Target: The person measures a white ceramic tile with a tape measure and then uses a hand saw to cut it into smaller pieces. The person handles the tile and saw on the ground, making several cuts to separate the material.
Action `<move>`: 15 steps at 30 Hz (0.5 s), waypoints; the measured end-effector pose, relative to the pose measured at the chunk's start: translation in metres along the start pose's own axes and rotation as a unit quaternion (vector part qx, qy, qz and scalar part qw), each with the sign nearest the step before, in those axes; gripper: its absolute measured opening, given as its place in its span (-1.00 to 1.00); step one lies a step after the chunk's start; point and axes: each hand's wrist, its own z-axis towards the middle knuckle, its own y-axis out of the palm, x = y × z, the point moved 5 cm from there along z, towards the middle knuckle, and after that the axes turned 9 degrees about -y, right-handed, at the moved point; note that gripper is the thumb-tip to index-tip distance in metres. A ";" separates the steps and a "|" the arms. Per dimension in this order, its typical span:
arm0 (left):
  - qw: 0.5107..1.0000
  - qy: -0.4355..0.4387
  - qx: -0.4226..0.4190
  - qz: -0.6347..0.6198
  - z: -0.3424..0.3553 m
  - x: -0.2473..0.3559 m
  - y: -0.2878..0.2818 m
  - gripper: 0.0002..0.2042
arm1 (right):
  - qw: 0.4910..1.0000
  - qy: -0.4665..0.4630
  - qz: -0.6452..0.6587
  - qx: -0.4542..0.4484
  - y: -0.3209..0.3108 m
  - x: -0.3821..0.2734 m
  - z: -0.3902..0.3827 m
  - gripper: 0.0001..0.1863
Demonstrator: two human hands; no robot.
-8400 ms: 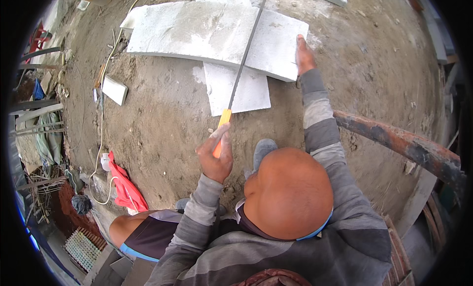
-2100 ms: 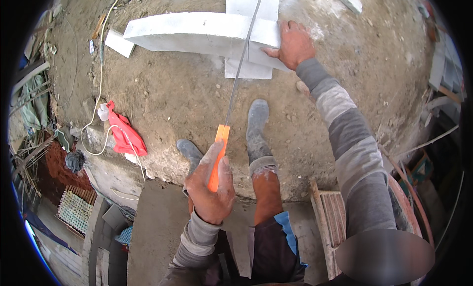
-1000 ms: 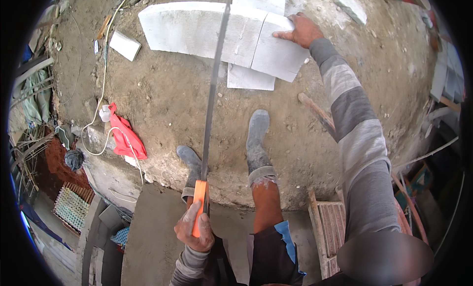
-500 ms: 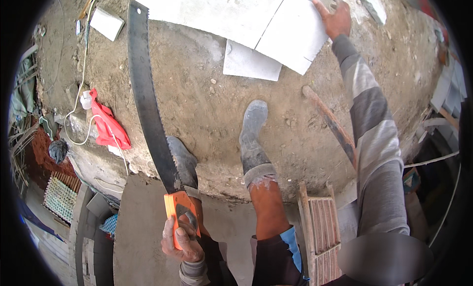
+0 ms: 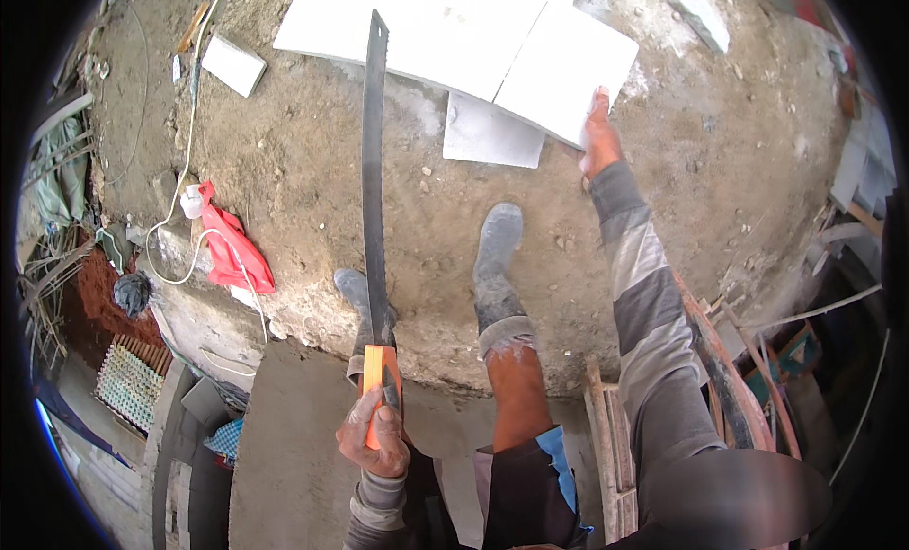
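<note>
My left hand (image 5: 376, 444) is wrapped round the orange handle of a hand saw (image 5: 375, 190). The long dark blade points away from me, teeth to the right, its tip overlapping a large white block (image 5: 426, 29) in the picture. A dark straight line separates that block from a white end piece (image 5: 570, 65) on its right. At the end piece's near right corner, my right hand (image 5: 600, 145) grips the edge, thumb on top; the other fingers are hidden. Another white slab (image 5: 492, 133) lies partly underneath.
My boots (image 5: 499, 242) stand on rough dirt ground. A small white block (image 5: 234, 65), a pale cable (image 5: 192, 124) and a red cloth or bag (image 5: 235, 247) lie to the left. Another white chunk (image 5: 699, 18) is at the far right. A wooden frame (image 5: 606, 446) stands beside my right leg.
My right hand has moved from the end piece's far side to its near right corner and taken hold. The saw has swung right and turned, showing its blade narrower.
</note>
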 end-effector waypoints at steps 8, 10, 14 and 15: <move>0.996 0.072 -0.033 0.032 0.047 0.046 0.026 -0.65 | 0.996 0.074 -0.045 0.005 -0.001 -0.102 -0.031 -0.35; 0.996 0.064 -0.049 0.024 0.061 0.052 0.038 -0.65 | 0.995 0.097 -0.009 0.025 -0.002 -0.117 -0.030 -0.40; 0.994 0.098 -0.051 0.016 0.084 0.055 0.060 -0.69 | 0.993 0.105 -0.012 0.056 -0.005 -0.143 -0.027 -0.46; 0.990 0.137 -0.034 0.003 0.090 0.055 0.066 -0.69 | 0.993 0.099 -0.021 0.056 -0.005 -0.148 -0.024 -0.48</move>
